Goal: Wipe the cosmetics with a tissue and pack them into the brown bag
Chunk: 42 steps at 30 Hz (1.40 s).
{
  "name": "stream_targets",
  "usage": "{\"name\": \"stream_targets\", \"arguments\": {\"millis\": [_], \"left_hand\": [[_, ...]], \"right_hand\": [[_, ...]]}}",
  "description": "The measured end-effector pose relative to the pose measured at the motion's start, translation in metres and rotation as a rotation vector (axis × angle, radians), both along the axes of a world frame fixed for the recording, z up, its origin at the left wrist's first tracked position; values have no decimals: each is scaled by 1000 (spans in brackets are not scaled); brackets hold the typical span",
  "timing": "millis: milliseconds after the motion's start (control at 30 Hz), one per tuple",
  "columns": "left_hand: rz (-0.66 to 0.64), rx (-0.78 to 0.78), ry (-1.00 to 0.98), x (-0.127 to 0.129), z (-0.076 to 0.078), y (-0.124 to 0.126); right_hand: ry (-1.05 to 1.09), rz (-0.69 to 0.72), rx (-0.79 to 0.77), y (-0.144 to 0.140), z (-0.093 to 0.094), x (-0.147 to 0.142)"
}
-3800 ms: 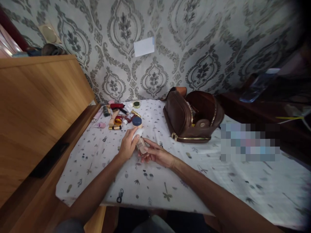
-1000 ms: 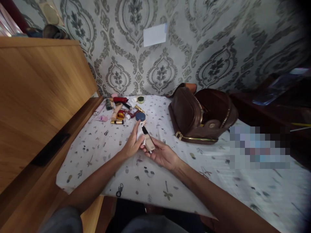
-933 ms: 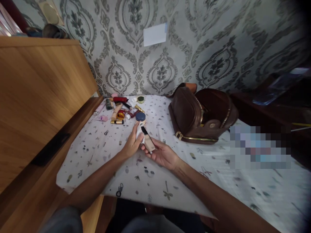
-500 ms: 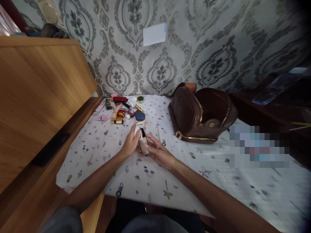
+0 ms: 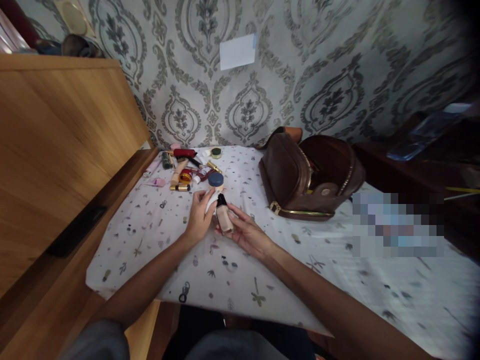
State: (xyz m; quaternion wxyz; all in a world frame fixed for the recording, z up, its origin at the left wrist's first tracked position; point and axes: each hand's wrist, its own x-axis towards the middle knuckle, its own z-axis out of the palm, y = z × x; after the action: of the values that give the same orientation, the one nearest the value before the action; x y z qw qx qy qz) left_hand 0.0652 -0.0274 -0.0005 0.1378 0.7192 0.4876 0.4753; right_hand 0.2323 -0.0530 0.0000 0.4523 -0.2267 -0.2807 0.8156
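My right hand (image 5: 249,232) is closed around a foundation bottle (image 5: 224,218), beige with a black cap, tilted above the table. In my left hand (image 5: 198,215) is a crumpled white wipe (image 5: 212,200), pinched against the left side of the bottle near its cap. Just beyond my hands stands a cream jar (image 5: 216,180) with a blue lid. Further off to the left lies a group of cosmetics, among them a red tube (image 5: 184,153), a black and gold lipstick (image 5: 180,188) and an amber jar (image 5: 186,175).
A brown leather bag (image 5: 288,175) sits unzipped at the right on the patterned white tablecloth (image 5: 150,260). Along the left side rises a wooden panel (image 5: 67,110). The papered wall (image 5: 202,125) closes off the back. A blurred-out patch covers something at the far right.
The bottle has turned in my right hand so more of its beige face shows. My left hand and the wipe have shifted slightly left, uncovering the black cap.
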Motion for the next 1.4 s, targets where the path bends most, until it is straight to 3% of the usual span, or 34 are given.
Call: {"name": "stream_targets", "arguments": {"millis": [400, 833, 1400], "left_hand": [[-7, 61, 109, 0, 5, -3], [-208, 183, 68, -4, 7, 0], [-470, 123, 143, 4, 15, -20]], "right_hand": [[-23, -66, -25, 0, 4, -2], [-28, -70, -34, 5, 0, 4], [-76, -194, -17, 13, 6, 11]]}}
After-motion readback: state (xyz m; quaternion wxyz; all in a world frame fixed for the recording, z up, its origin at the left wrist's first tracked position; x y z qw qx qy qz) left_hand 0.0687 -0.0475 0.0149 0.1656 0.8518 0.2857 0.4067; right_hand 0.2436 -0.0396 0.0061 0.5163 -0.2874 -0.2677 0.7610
